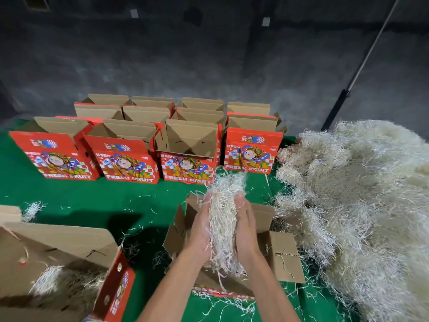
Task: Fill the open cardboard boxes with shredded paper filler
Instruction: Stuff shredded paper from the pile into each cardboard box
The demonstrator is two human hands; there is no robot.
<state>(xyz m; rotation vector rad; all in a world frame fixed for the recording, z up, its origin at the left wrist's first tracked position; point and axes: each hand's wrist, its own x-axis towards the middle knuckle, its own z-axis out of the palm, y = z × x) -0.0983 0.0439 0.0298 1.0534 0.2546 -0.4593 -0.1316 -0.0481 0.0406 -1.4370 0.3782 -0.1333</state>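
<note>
A bundle of pale shredded paper is pressed between my left hand and my right hand, palms facing each other, above an open cardboard box with brown flaps spread out. Strands hang from the bundle down into that box. A big heap of the same shredded paper lies to the right. At the lower left stands another open red box with some filler inside.
Several open red "FRESH FRUIT" boxes stand in rows at the back of the green surface. Loose paper strands are scattered on the green surface. A dark wall rises behind, and a slanted pole leans at the right.
</note>
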